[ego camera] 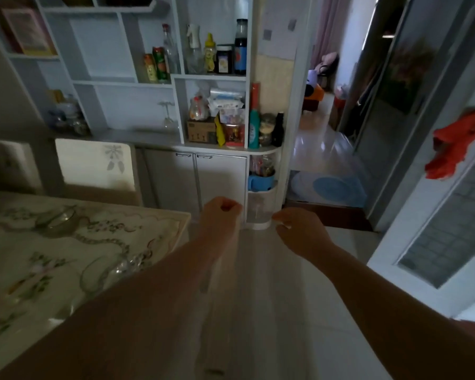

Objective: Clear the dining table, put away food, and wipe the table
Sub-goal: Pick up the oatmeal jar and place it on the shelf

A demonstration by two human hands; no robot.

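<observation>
Our two forearms fill the bottom of the frame, reaching out over the pale floor. Left hand (221, 213) is clenched into a fist just above centre, and it grips the top of a thin see-through plastic sheet (255, 270) that hangs down between our arms. It's pretty blurry, so we can't say much more about it than that. Right hand (299, 231) sits just right of centre with its fingers (279, 215) curled in, and it looks like they pinch the other top corner of the same sheet.

Over in the lower left is the counter (154, 229) with its flowery cloth. A glass bowl (59, 222) sits on it toward the far side, and a second glass dish (102, 272) is on it closer to us. Both are well apart from our hands. A white chair (93, 165) stands behind the counter.

Straight ahead, across the upper middle of the frame, is a white shelf unit (176, 111) loaded with bottles (240, 48) and packets, with cupboard doors (220, 182) below. On the right edge a red cloth (455, 144) hangs on a door, and a blue mat (331, 187) lies on the floor in the doorway beyond.
</observation>
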